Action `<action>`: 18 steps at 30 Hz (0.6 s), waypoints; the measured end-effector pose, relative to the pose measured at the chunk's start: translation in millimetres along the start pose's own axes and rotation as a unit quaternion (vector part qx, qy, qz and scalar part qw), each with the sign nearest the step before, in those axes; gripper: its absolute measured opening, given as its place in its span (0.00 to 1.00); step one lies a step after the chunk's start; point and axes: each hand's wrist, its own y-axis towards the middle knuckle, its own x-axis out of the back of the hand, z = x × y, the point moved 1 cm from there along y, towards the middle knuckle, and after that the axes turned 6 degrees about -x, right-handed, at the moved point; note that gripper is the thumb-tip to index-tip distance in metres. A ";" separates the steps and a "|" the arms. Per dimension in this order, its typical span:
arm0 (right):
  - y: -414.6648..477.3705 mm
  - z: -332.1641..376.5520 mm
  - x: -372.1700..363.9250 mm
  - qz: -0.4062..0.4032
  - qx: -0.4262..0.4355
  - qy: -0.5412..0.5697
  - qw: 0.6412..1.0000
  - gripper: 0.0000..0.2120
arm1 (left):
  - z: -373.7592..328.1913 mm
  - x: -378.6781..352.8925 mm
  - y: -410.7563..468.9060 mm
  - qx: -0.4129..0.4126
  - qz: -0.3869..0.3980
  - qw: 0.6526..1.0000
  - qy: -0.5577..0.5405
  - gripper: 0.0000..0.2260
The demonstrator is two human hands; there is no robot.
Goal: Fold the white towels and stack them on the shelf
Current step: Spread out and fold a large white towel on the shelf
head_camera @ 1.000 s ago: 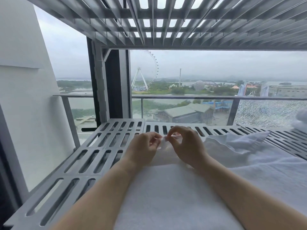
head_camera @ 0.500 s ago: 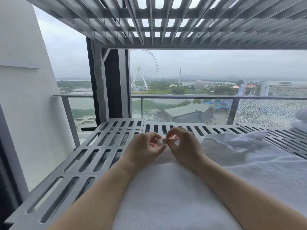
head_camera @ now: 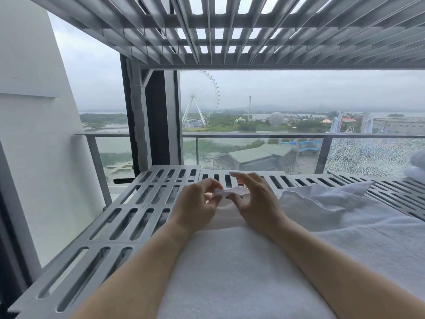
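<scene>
A white towel (head_camera: 241, 268) lies spread over the grey slatted shelf (head_camera: 110, 222), its far right corner (head_camera: 340, 194) rumpled and folded back. At the towel's far edge my left hand (head_camera: 195, 206) pinches a small white tag or corner (head_camera: 230, 192) between thumb and fingers. My right hand (head_camera: 255, 201) is just right of it, its fingers curled loosely around the same bit of fabric, index finger lifted. Both forearms reach over the towel.
Another slatted shelf (head_camera: 230, 31) hangs close overhead. A dark post (head_camera: 156, 116) stands at the shelf's back left, a white wall (head_camera: 34, 134) on the left. Rolled white towels (head_camera: 417, 166) sit at the far right edge. Behind is a glass railing (head_camera: 253, 135).
Both hands stay at the towel's far edge. The right hand's fingers have loosened and spread, index lifted; the white tag now shows more plainly between the hands.
</scene>
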 end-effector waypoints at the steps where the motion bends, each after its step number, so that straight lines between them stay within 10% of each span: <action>1: -0.1 -0.5 0.1 0.012 0.004 -0.010 1.000 0.23 | -0.3 0.0 0.1 -0.001 0.001 1.000 0.001 0.05; 18: -0.3 -1.8 5.2 -0.014 -0.017 -0.096 0.995 0.06 | -3.8 -0.3 -0.3 -0.034 0.015 0.998 0.053 0.09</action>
